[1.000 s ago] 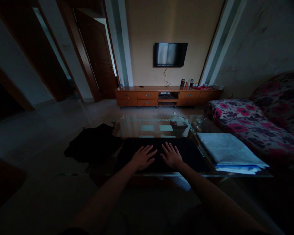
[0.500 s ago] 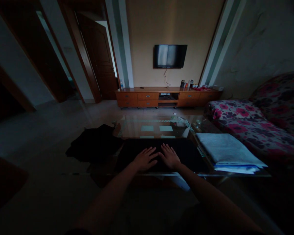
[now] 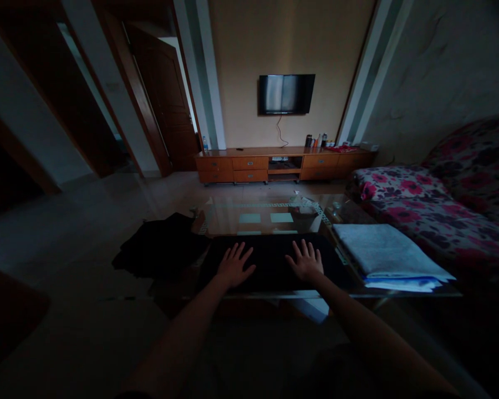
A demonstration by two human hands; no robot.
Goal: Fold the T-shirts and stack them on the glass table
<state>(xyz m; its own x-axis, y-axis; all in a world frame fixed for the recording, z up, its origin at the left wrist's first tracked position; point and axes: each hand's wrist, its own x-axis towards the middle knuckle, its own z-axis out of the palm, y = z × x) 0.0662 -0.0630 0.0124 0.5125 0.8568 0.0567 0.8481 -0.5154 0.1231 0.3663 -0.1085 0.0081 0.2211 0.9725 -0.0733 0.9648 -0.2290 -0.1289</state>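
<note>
A dark, flat cloth lies spread on the glass coffee table; the dim light hides its exact kind. On its left part rests my left hand, palm down with the fingers spread. My right hand lies flat on the right part, its fingers also apart. Neither hand grips anything. Left of the cloth sits a crumpled heap of black fabric. To the right is a folded stack of pale blue-white cloth, reaching the table's front edge.
Behind the table a low wooden cabinet carries bottles and small items, under a wall-mounted television. A flower-patterned sofa stands on the right. A crumpled clear bag and a small glass are at the table's far right.
My hands have slid apart over the dark cloth, the left one leftward and the right one rightward. Before, their fingertips nearly met in the middle.
</note>
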